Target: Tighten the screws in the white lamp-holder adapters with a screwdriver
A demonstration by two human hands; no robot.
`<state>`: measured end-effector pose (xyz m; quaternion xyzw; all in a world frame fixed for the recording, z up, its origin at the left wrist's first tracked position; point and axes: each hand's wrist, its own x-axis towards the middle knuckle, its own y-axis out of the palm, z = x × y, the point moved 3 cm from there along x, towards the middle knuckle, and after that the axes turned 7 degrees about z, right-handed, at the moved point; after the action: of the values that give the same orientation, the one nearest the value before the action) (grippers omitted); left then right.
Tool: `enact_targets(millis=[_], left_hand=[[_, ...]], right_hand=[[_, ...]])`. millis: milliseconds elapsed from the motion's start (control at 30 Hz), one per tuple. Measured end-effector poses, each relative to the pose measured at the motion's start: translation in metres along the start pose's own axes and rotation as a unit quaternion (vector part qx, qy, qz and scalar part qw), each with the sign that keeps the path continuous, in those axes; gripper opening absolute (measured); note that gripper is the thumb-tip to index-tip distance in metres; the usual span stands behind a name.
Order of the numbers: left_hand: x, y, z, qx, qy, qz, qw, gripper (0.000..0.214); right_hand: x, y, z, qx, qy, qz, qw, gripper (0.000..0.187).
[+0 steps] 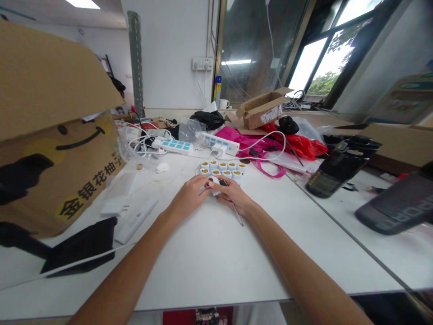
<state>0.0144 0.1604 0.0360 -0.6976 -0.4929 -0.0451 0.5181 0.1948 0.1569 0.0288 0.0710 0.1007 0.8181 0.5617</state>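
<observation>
Left hand (194, 192): fingers closed on small white pc (213, 179), from its L side; exact finger contact is too small to tell.
Right hand (236, 195): thumb and fingertips meet same pc from R side; the hand also grips slim tool (238, 215), so it is closed w/ two things.
White pc: btwn the fingertips of both hands; whether it touches the table, I cannot tell.
Slim tool: dark-and-yellow end shows at R fingers, thin shaft comes out on near side of the grip, pointing toward the body, away from the pc.
White cups (222, 165): w/ gold-coloured insides, in two rows just beyond the grip; prob. same kind as held pc.
Power strips (173, 145): farther beyond the grip, amid cables.
Step at fingertips: prob. adjusting the pc by fingers, tool only parked in R hand.
Next move w/ tool: would call for L hand holding pc steady alone, so R hand can turn the shaft around.
</observation>
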Motion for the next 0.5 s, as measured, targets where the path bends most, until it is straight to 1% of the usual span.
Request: enact_targets(millis=[133,300,500], left_hand=[[-0.0028,0.0020,0.0020,-0.001,-0.004,-0.001,1.000,0.020],[-0.0029,-0.0002,-0.0033,-0.001,0.003,0.007,1.000,0.013],[-0.0030,-0.0002,-0.0059,0.002,0.004,0.008,1.000,0.011]], right_hand=[[-0.0010,0.0015,-0.0022,-0.010,-0.005,-0.008,1.000,0.057],[-0.0018,0.0016,-0.0040,-0.020,-0.004,-0.008,1.000,0.058],[-0.0021,0.0033,-0.0027,-0.025,-0.002,0.003,1.000,0.053]])
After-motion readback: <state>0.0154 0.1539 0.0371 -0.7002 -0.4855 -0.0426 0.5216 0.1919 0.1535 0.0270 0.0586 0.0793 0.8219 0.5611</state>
